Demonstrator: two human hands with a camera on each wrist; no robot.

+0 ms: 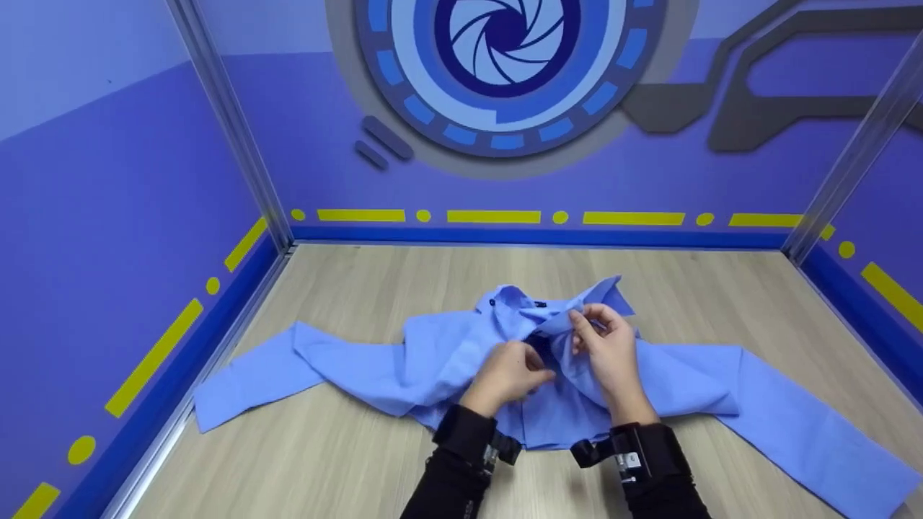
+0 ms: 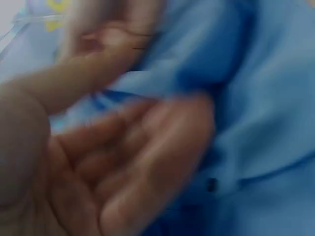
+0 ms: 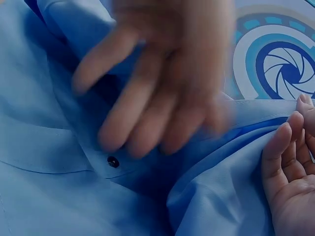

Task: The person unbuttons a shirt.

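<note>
A light blue long-sleeved shirt point(image 1: 447, 353) lies spread on the table, its collar point(image 1: 510, 297) at the far side and its front partly parted. My right hand point(image 1: 609, 349) pinches the edge of the shirt's front just below the collar; in the right wrist view this hand point(image 3: 295, 169) holds the fabric edge between thumb and fingers. Over the opening, my left hand point(image 1: 508, 371) has loosely bent fingers with no cloth visibly between them; it is blurred in the left wrist view. A dark button point(image 3: 113, 161) shows below the left fingertips in the right wrist view.
One sleeve point(image 1: 252, 382) reaches left with a fold in it; the other sleeve point(image 1: 822, 425) runs to the near right edge. The wooden table point(image 1: 346, 461) is bordered by blue printed panels point(image 1: 533, 187) and metal corner posts point(image 1: 238, 122).
</note>
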